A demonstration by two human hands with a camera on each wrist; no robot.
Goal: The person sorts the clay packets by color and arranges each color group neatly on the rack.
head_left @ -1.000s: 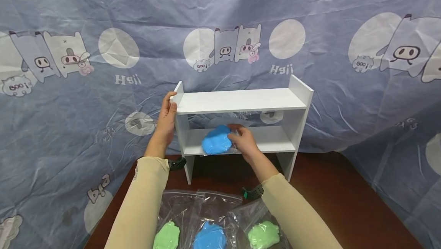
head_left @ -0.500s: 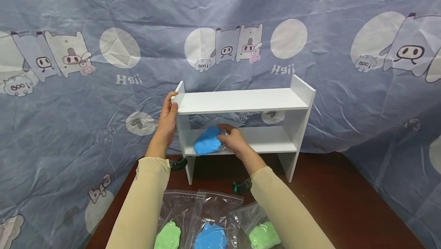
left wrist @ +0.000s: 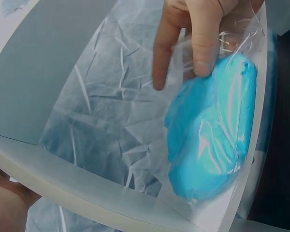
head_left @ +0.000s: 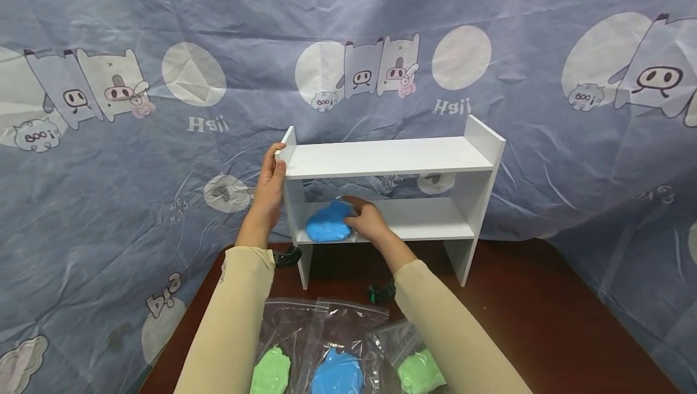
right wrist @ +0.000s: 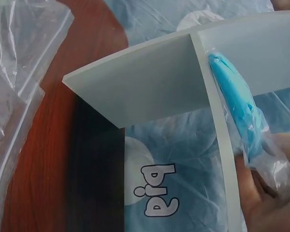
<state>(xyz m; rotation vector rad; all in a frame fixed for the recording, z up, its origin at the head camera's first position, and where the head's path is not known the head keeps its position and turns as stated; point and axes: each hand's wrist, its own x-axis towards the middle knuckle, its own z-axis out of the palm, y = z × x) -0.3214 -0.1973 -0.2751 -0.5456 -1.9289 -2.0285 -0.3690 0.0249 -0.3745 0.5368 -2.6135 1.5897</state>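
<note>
1. On the shelf unit's lower board, at about 8 o'clock from the middle of the white shelf unit, lies the clear bag with a blue lump. One second ago it was further toward 3 o'clock; it has since moved toward the left side panel.
2. The right hand, at the bag's 3 o'clock side, is released: thumb and index finger are straight and parted. The thumb touches the bag; the index finger points past its upper edge. The two looked closer together a second earlier.
3. The left hand grasps the left side panel near its top, at roughly 9 o'clock on the unit, just as before.
4. On the table, a green bagged lump at 7 o'clock, a second blue lump between 6 and 7, and another green lump near 6 keep their places.
</note>
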